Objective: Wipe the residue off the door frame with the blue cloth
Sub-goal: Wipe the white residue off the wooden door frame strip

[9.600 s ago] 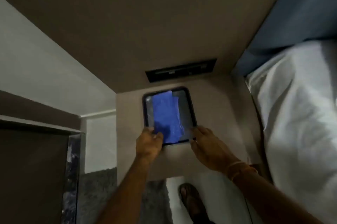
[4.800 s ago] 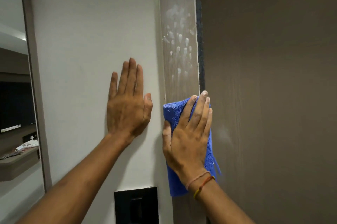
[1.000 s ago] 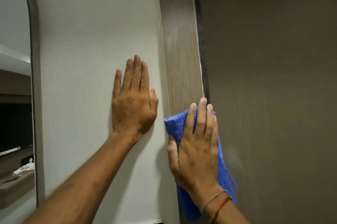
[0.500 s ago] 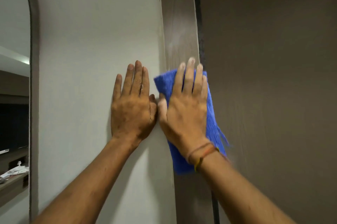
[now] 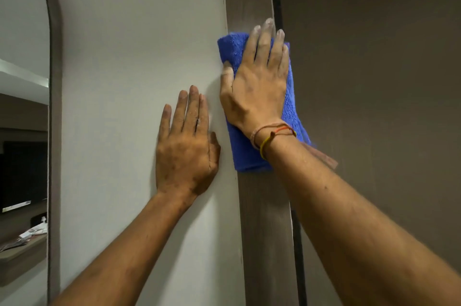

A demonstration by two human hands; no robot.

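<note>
A brown wood-grain door frame (image 5: pixel 264 218) runs top to bottom through the middle of the view. My right hand (image 5: pixel 257 83) lies flat on the folded blue cloth (image 5: pixel 249 153) and presses it against the frame, fingers pointing up. My left hand (image 5: pixel 187 146) rests flat on the pale wall (image 5: pixel 129 68) just left of the frame, fingers apart, holding nothing. I see no white residue on the bare parts of the frame. The cloth hides the frame section beneath it.
The brown door (image 5: pixel 374 106) fills the right side, with a dark gap (image 5: pixel 296 255) between it and the frame. At the far left an arched mirror (image 5: pixel 22 131) with a brown rim (image 5: pixel 55 131) reflects a shelf holding small items.
My right hand has slid the blue cloth up the frame, from below my left hand's level to above it. The white droplets seen several seconds ago are gone. My left hand stays on the wall.
</note>
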